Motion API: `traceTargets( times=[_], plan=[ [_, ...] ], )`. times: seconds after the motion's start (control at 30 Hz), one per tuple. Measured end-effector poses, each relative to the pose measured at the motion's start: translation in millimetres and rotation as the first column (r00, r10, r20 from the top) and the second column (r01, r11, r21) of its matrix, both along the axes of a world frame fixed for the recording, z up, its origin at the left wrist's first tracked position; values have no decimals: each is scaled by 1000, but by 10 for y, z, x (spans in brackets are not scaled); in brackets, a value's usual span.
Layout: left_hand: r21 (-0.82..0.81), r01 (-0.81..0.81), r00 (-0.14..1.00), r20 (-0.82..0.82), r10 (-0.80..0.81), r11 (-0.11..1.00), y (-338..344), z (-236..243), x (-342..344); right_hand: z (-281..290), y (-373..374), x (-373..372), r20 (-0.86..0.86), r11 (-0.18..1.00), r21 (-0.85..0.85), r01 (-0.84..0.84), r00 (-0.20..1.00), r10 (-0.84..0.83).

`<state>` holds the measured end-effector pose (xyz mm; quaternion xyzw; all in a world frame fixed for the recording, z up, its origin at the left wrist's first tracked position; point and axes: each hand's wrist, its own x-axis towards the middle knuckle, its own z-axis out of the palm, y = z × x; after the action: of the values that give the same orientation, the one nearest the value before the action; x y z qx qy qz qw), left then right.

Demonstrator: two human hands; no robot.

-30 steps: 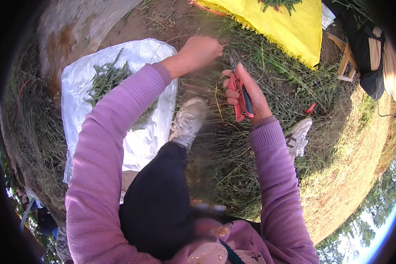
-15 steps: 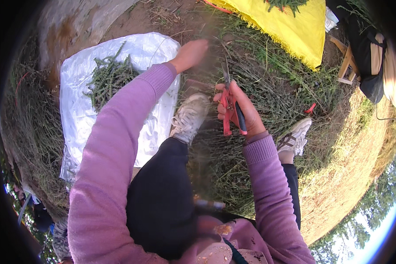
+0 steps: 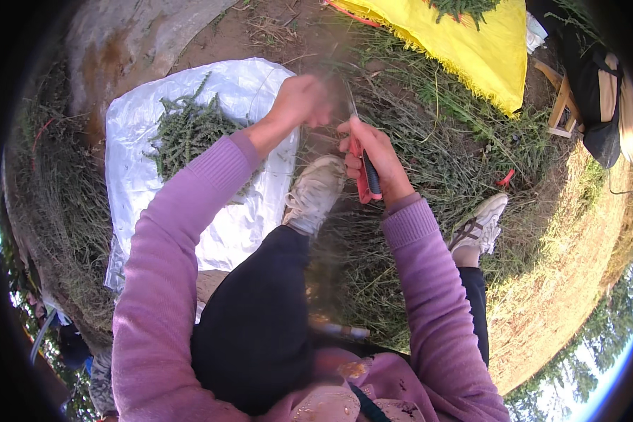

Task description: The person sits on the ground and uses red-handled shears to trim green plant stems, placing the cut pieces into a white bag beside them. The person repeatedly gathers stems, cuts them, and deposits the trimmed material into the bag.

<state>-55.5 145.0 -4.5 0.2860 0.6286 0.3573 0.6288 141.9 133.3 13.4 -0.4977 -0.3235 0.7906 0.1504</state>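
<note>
My left hand [image 3: 295, 103] is closed above the right edge of a white plastic sheet [image 3: 137, 204], its fingertips blurred; what they hold, if anything, is unclear. A pile of grey-green sprigs [image 3: 193, 130] lies on that sheet. Just right of it, my right hand [image 3: 376, 151] grips red-and-black pruning shears [image 3: 367, 179], their slim blades pointing up toward the left fingertips, with blurry thin stems around them. Loose cut stalks [image 3: 415, 158] cover the ground beneath and beside the shears.
A yellow fringed sack [image 3: 471, 63] with greenery lies at upper right, near a wooden frame [image 3: 561, 102] and a black-and-beige bag [image 3: 603, 116]. A grey tarp [image 3: 130, 39] is at upper left. My shoes [image 3: 309, 197] rest among the stalks; a small red object [image 3: 505, 178] lies near the right one.
My left hand has moved left and down. My right hand has shifted left from a second ago and slightly up from half a second ago; the shears' handles appear closer together.
</note>
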Motion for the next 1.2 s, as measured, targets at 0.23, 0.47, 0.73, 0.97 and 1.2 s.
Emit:
traceTargets(
  times=[0.23, 0.47, 0.73, 0.97, 1.2],
  plan=[
    [-130, 602, 471, -738, -482, 788, -244, 624, -920, 294, -120, 225, -148, 999, 20, 43, 988, -39],
    [96, 672, 266, -957, -118, 734, 512, -272, -264, 359, -210, 254, -123, 995, -69, 67, 990, -75],
    [176, 454, 427, -903, -40, 873, 678, -689, -94, 456, -331, 669, -154, 977, -105, 183, 968, -198],
    [235, -99, 968, 246, 40, 967, 485, 137, -461, 553, -378, 607, -244, 982, -113, 150, 954, -174],
    [92, 656, 529, -764, -369, 749, -547, 638, -1189, 671, -291, 1076, -55, 986, 11, 167, 985, -166]
  ],
)
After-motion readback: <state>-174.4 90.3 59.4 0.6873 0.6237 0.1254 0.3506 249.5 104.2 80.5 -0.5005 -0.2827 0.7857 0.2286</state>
